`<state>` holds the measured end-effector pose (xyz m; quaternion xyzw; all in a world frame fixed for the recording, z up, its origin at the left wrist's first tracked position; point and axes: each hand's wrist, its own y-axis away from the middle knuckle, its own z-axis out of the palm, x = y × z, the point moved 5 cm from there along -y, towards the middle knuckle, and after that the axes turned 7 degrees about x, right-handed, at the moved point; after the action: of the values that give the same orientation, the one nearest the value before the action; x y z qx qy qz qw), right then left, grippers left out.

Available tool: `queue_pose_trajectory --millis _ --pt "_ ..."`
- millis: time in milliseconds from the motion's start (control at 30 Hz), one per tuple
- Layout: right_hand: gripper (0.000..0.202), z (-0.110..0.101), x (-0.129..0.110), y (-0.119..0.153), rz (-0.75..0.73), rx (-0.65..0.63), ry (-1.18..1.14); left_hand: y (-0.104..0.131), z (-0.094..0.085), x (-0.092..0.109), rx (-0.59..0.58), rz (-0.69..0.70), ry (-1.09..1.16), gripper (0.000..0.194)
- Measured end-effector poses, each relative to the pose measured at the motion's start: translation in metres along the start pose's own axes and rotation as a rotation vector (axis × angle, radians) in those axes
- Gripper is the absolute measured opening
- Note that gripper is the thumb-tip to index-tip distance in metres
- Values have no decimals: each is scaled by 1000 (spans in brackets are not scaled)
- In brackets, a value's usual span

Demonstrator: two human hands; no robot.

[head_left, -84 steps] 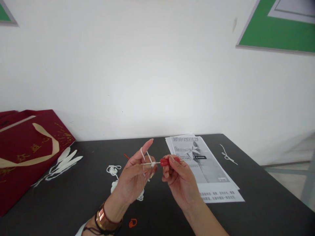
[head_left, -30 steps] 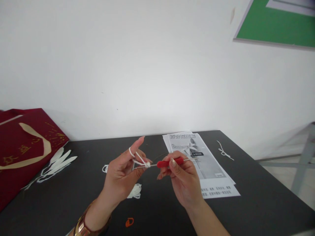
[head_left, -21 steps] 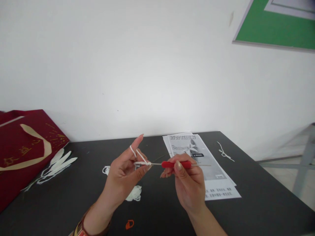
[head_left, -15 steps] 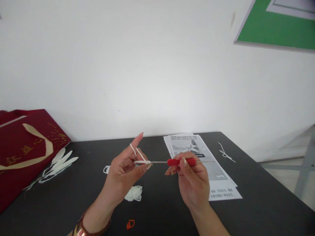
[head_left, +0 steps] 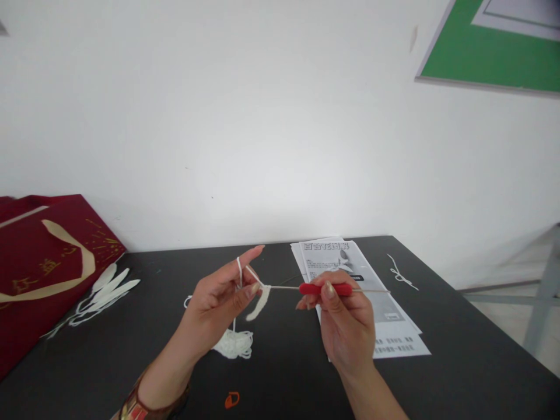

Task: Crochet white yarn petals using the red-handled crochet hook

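My right hand (head_left: 345, 318) grips a crochet hook (head_left: 326, 289) by its red handle, with the thin metal shaft level and pointing left. The hook's tip meets a small white crocheted strip (head_left: 259, 304), which hangs curved below it. My left hand (head_left: 223, 294) pinches the top of that strip between thumb and fingers. White yarn (head_left: 240, 271) loops around my raised left index finger and runs to the stitches. Below my left hand lies a bundle of white yarn (head_left: 235, 344) on the table. The hook's very tip is hidden in the stitches.
On the dark table (head_left: 280, 379), an orange stitch marker (head_left: 231, 399) lies near the front. Printed sheets (head_left: 400, 345) are under my right hand. Further right is a knotted white yarn piece (head_left: 400, 274). White crocheted petals (head_left: 111, 290) lie beside a dark red bag (head_left: 39, 256) at left.
The crocheted strip now hangs down below my left fingertips, where before it lay back along the hand. My left index finger has lowered and tilted right. The hook stays level.
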<state>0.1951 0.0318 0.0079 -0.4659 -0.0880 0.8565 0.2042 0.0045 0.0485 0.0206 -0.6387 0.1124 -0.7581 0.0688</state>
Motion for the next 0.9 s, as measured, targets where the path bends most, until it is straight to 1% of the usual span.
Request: queue_pose_trajectory --millis 133,300,400,500,600,733,800,900 --pt "9 -1 1 0 1 -5 9 -2 2 -4 -64 3 10 43" --pt "10 -2 0 2 -23 -17 37 -2 3 -4 -73 3 163 49" --pt "11 -3 -2 3 -63 -24 76 -1 7 -4 -86 -17 214 49" --pt "12 -1 -5 6 -132 -43 130 -1 11 -5 -131 -27 254 51" --pt "14 2 -11 10 -228 -87 200 -1 12 -5 -163 -11 274 53" --pt "21 5 -18 18 -399 -156 365 0 10 -7 -152 33 210 55" --pt "28 7 -21 24 -516 -206 480 0 8 -7 -124 55 162 57" --pt "42 13 -24 33 -727 -336 653 0 7 -8 -51 81 100 58"
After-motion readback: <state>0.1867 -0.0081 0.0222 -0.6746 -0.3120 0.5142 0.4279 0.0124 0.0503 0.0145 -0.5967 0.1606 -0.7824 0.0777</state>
